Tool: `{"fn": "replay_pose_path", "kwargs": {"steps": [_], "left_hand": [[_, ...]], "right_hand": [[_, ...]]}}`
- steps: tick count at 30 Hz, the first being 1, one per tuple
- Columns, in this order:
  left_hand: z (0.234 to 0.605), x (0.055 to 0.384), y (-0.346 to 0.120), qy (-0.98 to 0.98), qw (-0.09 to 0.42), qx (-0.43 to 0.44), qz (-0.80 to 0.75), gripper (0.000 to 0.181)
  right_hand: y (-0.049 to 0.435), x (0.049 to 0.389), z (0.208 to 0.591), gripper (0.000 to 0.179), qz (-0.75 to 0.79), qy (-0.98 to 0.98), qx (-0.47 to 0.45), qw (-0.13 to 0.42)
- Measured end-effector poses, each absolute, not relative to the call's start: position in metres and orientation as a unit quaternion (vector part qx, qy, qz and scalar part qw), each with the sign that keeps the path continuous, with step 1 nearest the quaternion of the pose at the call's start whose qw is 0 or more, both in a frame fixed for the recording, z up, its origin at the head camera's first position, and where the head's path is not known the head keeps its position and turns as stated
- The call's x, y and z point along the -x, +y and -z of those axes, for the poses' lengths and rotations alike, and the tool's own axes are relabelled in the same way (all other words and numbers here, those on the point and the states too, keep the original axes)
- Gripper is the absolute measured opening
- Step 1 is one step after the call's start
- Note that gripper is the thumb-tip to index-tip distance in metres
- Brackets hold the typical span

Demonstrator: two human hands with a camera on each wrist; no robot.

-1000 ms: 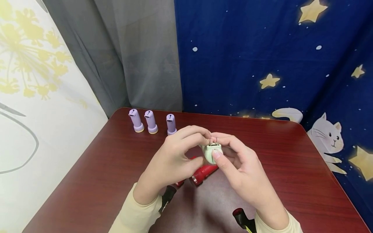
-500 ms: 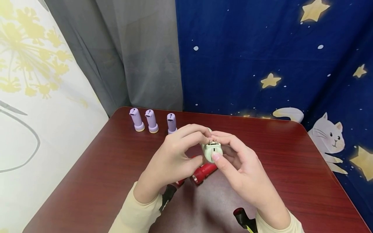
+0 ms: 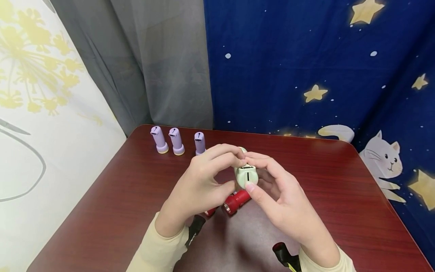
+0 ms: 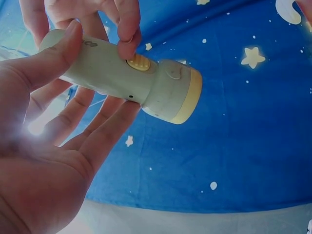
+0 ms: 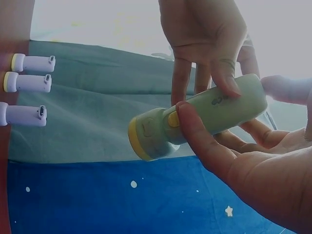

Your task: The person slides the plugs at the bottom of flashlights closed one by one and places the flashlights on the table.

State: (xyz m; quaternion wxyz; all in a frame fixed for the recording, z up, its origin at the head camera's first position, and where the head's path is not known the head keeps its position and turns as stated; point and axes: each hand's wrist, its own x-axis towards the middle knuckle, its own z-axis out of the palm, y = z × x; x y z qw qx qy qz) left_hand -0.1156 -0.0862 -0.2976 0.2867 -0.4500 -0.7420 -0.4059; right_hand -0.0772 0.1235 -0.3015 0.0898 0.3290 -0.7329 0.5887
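left grip [image 3: 204, 181]: holding pale-green cylindrical flashlight [image 4: 105, 73] | right grip [image 3: 289, 200]: holding it too | three lilac cylindrical flashlights [image 3: 177, 142]: upright on glossy reddish-brown bench [image 3: 323, 170], left of it

We record one pale green flashlight [image 4: 105, 70], tail end towards us in the head view, head pointing away; it is in the air, tilted, between left hand [image 3: 204, 179] and right hand [image 3: 289, 200], both touching it; we note a smooth barrel, a flared head, a yellow rim [image 4: 191, 97], a ribbed yellow slide switch [image 4: 140, 62] just behind the head, a small dark hole [image 4: 130, 96] and a partly covered printed mark [image 4: 90, 43]; we see a narrow black slot [image 3: 248, 176] on the rounded tail; lens hidden from us.
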Motion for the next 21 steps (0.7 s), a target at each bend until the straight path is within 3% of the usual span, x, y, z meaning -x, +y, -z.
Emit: {"fn": "replay_pose_path", "kwargs": {"steps": [6, 14, 21], "left_hand": [[0.2977, 0.111, -0.089, -0.745, 0.263, 0.438, 0.428, 0.027], [0.2956, 0.1084, -0.0877, -0.711, 0.182, 0.438, 0.519, 0.036], [0.2975, 0.1099, -0.0812, -0.733, 0.155, 0.407, 0.522, 0.035]], "right_hand": [[0.1231, 0.0766, 0.3021, 0.04, -0.574, -0.75, -0.316, 0.088], [0.1257, 0.0767, 0.2996, 0.025, -0.583, -0.759, -0.279, 0.077], [0.1227, 0.075, 0.2966, 0.039, -0.571, -0.789, -0.212, 0.08]]}}
